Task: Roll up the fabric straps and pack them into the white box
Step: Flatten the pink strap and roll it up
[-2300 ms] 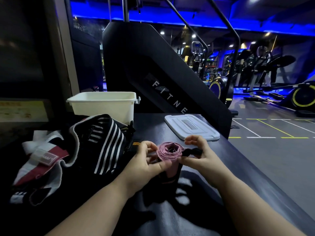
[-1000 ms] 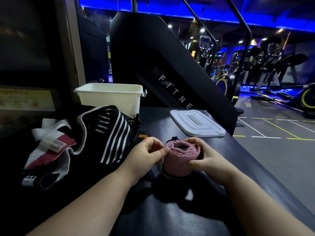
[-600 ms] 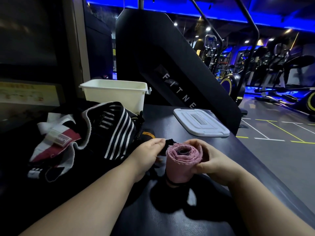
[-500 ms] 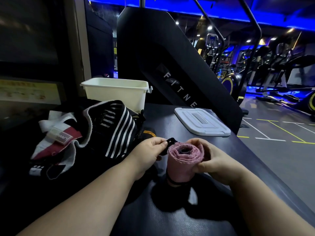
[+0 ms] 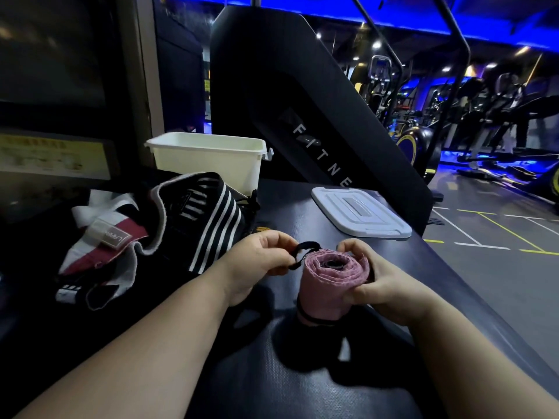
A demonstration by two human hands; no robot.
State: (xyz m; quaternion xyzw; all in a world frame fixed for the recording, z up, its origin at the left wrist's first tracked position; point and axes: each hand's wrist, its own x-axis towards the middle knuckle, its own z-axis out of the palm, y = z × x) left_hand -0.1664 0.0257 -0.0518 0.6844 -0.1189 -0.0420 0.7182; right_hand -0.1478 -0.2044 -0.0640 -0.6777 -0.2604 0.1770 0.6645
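Right hand (image 5: 390,287) grips one pink roll (image 5: 325,293); one white box (image 5: 208,164) behind.

The room was dim, lit chiefly by blue strips (image 5: 423,30) along the ceiling and small white spot lamps (image 5: 376,44) beyond. The white box (image 5: 208,164) and lid (image 5: 360,213) showed bright; the wall (image 5: 54,71) beside them was near black and soft. Hard shadows lay on the dark table (image 5: 302,388) under the pink roll (image 5: 329,285), and the black loop (image 5: 305,247) barely separated from it. The pillar (image 5: 145,86) leaned with wide-angle distortion.
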